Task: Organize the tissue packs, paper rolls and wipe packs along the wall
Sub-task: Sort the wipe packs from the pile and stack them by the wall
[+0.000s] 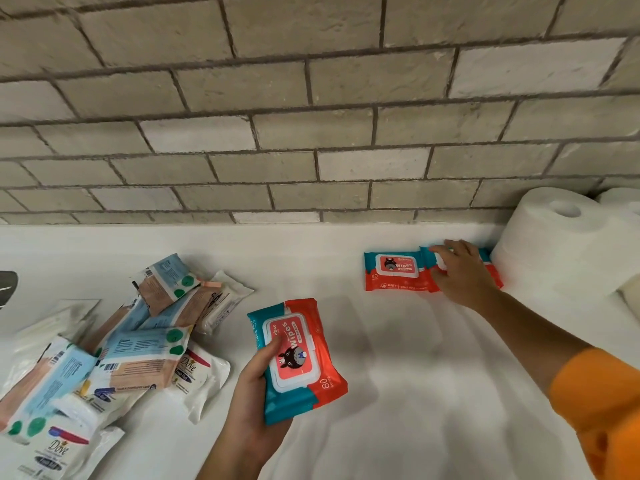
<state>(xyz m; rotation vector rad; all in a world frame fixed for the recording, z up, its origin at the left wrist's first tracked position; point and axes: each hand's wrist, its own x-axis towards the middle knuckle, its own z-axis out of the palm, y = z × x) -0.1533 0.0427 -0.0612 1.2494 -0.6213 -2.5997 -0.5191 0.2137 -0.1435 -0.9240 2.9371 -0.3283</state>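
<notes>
Gripping a glossy teal-and-red wipe pack (298,358) by its lower end, the left hand (256,386) curls its thumb over the pack's white, hard plastic flip lid, with the fingers underneath. It holds the pack well out from the rough brick wall (311,133), above the smooth white counter (398,358). At the foot of the wall a second wipe pack (394,271) of the same soft, crinkled film lies flat with its lid up. A third wipe pack (493,271) lies just beside it, their edges meeting. The right hand (460,271), coming from an orange sleeve (602,403), rests on that third pack with its fingers spread and lightly bent, pressing rather than pinching. Right up against the third pack's other end, a fat white paper roll (554,244) stands upright at the wall, its hollow core facing up. Another roll (623,199) stands behind it. Farther from the wall, a loose heap of tissue packs (121,358) in pale blue, peach and white film lies tumbled, some tilted over one another.
</notes>
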